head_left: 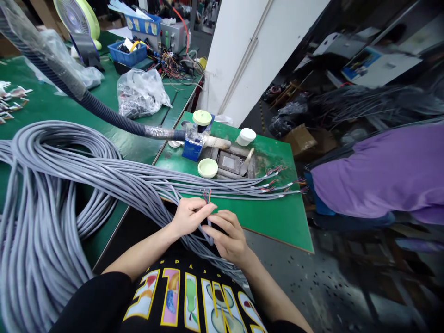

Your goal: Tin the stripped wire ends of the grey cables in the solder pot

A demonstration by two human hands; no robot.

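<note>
My left hand (190,216) is closed in a pinch on the thin coloured wires (207,196) at the stripped end of a grey cable. The wire tips stick up past the thumb and forefinger. Just below, my right hand (227,235) curls its fingers around the same grey cable (209,237); its fingertips almost meet the left thumb. Beyond my hands, several grey cables (222,185) lie across the green board, their stripped coloured ends (274,173) fanned out to the right. A large coil of grey cable (65,148) is heaped at the left.
A solder pot (229,163) is set on the green board (277,222), near a pale green dish (207,168) and a white cup (246,136). A ribbed hose (114,118) runs in from upper left. A person in a purple shirt (378,175) is at right.
</note>
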